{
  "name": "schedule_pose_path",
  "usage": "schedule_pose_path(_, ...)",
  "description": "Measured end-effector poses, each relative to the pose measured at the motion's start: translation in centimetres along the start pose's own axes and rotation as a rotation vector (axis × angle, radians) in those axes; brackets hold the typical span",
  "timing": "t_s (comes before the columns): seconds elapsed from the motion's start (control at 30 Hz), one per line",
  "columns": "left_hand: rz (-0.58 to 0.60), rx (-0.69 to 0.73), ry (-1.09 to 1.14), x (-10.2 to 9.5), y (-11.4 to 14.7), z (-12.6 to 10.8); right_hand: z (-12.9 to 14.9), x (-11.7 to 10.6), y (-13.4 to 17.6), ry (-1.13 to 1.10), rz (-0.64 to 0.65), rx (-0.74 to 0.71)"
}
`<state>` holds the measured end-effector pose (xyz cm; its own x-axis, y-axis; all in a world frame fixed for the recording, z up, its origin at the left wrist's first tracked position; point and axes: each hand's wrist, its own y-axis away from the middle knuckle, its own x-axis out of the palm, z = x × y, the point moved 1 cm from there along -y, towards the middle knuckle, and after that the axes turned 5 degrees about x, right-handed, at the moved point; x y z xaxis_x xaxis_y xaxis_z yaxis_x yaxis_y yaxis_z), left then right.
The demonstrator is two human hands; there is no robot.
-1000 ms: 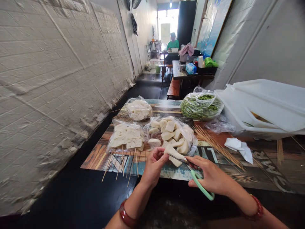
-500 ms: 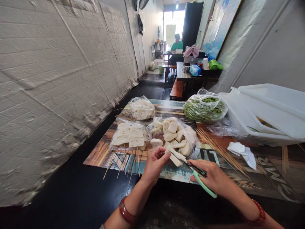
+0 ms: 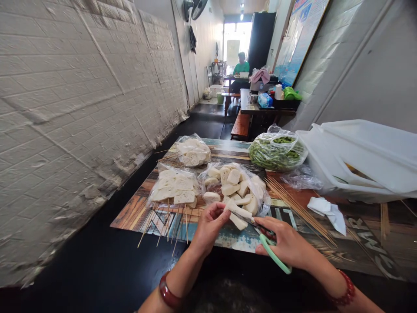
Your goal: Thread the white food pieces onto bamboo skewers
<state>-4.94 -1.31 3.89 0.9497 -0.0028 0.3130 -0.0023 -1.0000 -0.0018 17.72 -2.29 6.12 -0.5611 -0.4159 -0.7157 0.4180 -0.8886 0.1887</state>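
Note:
My left hand [image 3: 208, 227] pinches one end of a thick white slice of food [image 3: 239, 210], bread-like or cake-like, that is split lengthwise into two strips. In my right hand [image 3: 286, 244] is a pair of scissors [image 3: 275, 255] with mint-green handles. Their blades lie in the split between the strips. Just behind the hands, an opened clear bag [image 3: 264, 204] holds more white chunks [image 3: 230, 189]. Left of it, flat white slices [image 3: 176, 184] lie on a plastic bag, with thin wooden skewers [image 3: 168, 219] sticking out toward me.
Another bag of white pieces [image 3: 193, 150] stands at the back left, a bag of green vegetables [image 3: 276, 152] at the back right. Loose skewers [image 3: 298, 208], crumpled tissue [image 3: 327, 211] and a white plastic tub [image 3: 358, 161] are on the right. A person [image 3: 241, 65] sits far off.
The scissor blades have gone a little deeper into the split and the handles sit slightly farther left. Both hands keep their grips. The whole view has shifted slightly.

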Motion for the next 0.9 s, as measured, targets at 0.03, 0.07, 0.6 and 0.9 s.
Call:
schedule_pose_path(0.03,-0.001,0.002,-0.010,-0.1,0.1,-0.1,0.1,0.0,-0.2,-0.009,0.002,0.002)
schedule_pose_path(0.07,-0.007,0.004,-0.020,-0.1,0.2,-0.3,0.2,0.0,-0.3,-0.017,0.003,0.005)
schedule_pose_path(0.6,-0.019,-0.051,0.036,0.2,0.5,0.0,-0.4,0.3,-0.5,-0.044,-0.004,-0.086)
schedule_pose_path(0.9,-0.049,-0.055,0.025,0.0,0.4,-0.5,-1.3,0.9,-0.9,-0.073,-0.075,-0.128)
